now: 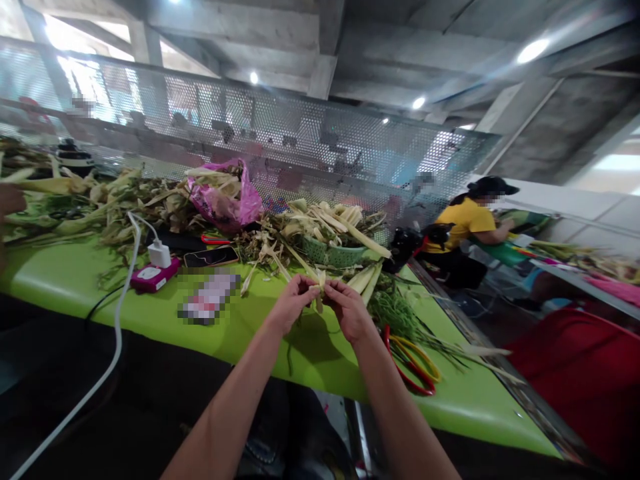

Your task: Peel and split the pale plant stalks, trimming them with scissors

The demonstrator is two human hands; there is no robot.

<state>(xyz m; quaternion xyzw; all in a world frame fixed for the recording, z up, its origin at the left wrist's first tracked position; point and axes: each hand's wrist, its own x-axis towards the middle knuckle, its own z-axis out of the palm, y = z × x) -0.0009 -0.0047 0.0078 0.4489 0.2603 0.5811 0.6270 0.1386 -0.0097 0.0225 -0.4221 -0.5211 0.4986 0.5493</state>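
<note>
Between my two hands, above the green table (260, 353), is a small piece of pale corn husk (321, 283) with strips sticking up and hanging down. My left hand (295, 301) pinches it from the left, thumb against fingers. From the other side my right hand (349, 308) pinches the same piece. Behind the hands a green basket (334, 255) holds a heap of dry husk strips (330, 220). Wider pale green husks (369, 281) lie just past my right hand, beside a bunch of feathery greens (395, 310).
Scissors with red and yellow handles (413, 363) lie right of my right forearm. To the left are a phone (211, 257), a purple power socket (155, 275) and a white cable (120, 320). A pink bag (225, 200) of husks stands behind. A person in yellow (467, 223) sits at right.
</note>
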